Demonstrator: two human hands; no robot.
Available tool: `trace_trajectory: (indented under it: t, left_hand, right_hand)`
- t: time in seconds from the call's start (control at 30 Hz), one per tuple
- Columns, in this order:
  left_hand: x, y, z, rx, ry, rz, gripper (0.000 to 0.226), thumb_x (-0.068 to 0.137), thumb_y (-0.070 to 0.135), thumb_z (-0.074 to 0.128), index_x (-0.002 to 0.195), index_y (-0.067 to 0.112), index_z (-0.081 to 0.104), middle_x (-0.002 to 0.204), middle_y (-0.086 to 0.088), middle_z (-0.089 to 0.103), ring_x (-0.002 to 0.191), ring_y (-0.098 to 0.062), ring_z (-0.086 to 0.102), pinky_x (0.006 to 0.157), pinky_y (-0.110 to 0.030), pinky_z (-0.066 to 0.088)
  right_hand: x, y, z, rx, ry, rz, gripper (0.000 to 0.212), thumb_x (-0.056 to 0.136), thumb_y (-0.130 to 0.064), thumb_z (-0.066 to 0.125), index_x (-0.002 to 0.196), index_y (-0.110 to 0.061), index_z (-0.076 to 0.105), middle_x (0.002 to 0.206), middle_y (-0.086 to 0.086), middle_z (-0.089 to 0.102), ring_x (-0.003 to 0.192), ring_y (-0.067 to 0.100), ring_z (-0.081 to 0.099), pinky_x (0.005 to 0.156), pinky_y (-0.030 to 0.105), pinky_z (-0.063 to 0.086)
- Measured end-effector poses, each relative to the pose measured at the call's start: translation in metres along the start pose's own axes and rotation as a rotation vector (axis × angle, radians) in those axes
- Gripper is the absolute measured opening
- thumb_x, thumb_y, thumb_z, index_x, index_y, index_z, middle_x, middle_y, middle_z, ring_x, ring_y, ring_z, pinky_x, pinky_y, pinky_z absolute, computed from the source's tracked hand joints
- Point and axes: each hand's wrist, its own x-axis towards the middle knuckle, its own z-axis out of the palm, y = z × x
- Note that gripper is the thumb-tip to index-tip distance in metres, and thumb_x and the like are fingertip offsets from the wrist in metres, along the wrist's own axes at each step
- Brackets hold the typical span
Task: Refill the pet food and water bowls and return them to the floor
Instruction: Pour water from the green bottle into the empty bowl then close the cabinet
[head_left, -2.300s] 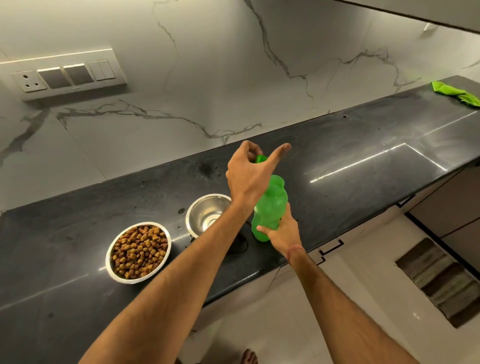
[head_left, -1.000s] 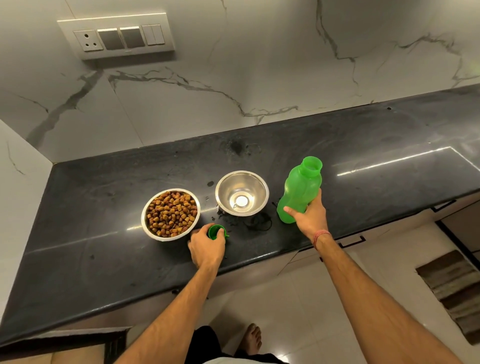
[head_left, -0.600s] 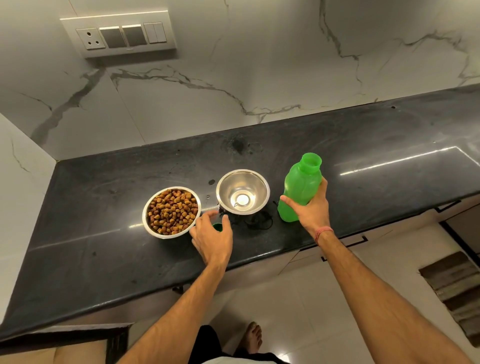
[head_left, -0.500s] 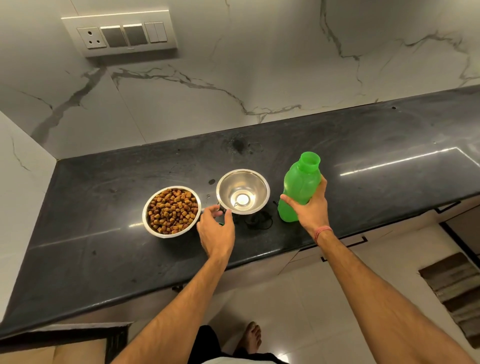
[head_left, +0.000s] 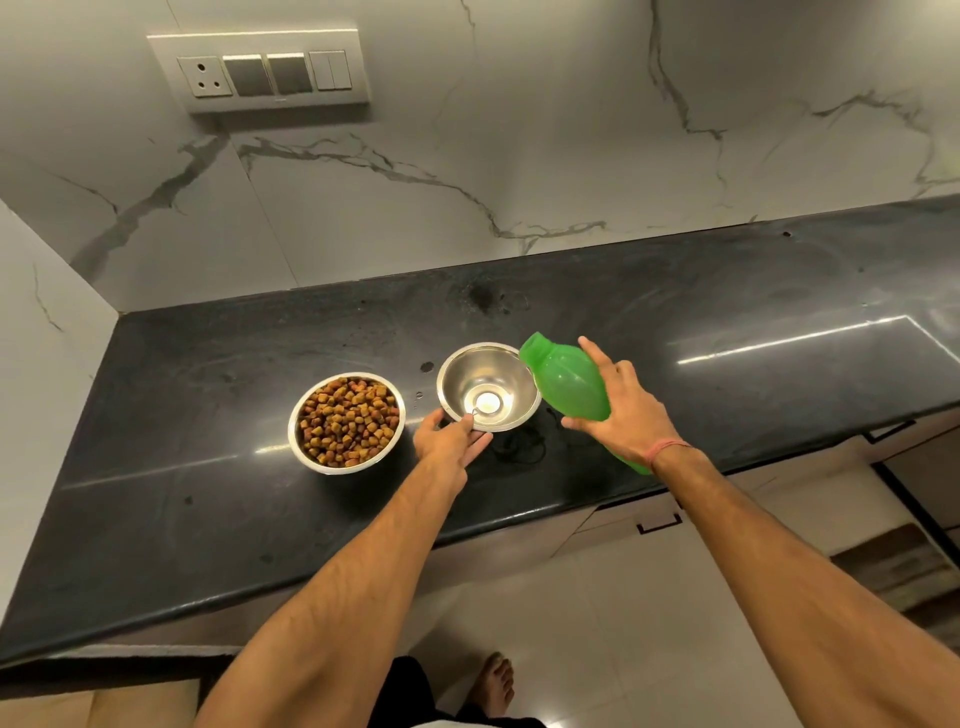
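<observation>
Since the earlier frames, we are tipping the green bottle (head_left: 569, 384) toward the empty steel bowl (head_left: 488, 387), and the cap is no longer visible. Our right hand (head_left: 621, 410) is gripping the bottle around its middle, its open mouth hanging just over the bowl's rim. Our left hand (head_left: 449, 441) is steadying the near rim with loosely extended fingers. Beside it, the kibble bowl (head_left: 347, 422) is sitting full on the black countertop (head_left: 208, 493). We are judging the bottle light but slippery; a grip at the waist seems safest. The steel bowl may slide.
</observation>
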Motion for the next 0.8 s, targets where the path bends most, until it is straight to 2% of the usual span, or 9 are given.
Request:
trace_trajectory:
  t: [0.2, 0.37, 0.8]
  left_hand:
    - [-0.001, 0.0, 0.005, 0.037, 0.04, 0.011, 0.067, 0.098, -0.008, 0.072, 0.156, 0.02, 0.052, 0.128, -0.023, 0.074, 0.095, -0.032, 0.081, 0.071, -0.039, 0.069]
    - [-0.006, -0.001, 0.009, 0.036, 0.057, 0.031, 0.064, 0.098, -0.009, 0.07, 0.154, 0.018, 0.056, 0.131, -0.022, 0.073, 0.097, -0.034, 0.081, 0.06, -0.032, 0.067]
    - [-0.01, -0.003, 0.01, 0.0, 0.065, 0.047, 0.063, 0.098, -0.009, 0.071, 0.153, 0.019, 0.058, 0.131, -0.02, 0.073, 0.094, -0.03, 0.081, 0.059, -0.029, 0.065]
  right_hand:
    - [0.004, 0.001, 0.005, -0.204, -0.065, -0.065, 0.12, 0.085, -0.064, 0.08, 0.161, -0.063, -0.012, 0.137, 0.004, 0.049, 0.117, 0.03, 0.065, 0.104, 0.061, 0.053]
    - [0.008, 0.008, 0.008, -0.294, -0.056, -0.071, 0.12, 0.084, -0.064, 0.08, 0.159, -0.066, -0.014, 0.134, 0.005, 0.051, 0.118, 0.031, 0.064, 0.104, 0.062, 0.052]
    - [0.015, 0.014, 0.006, -0.461, -0.065, -0.101, 0.12, 0.084, -0.067, 0.079, 0.161, -0.06, -0.013, 0.137, 0.006, 0.051, 0.121, 0.03, 0.062, 0.104, 0.059, 0.051]
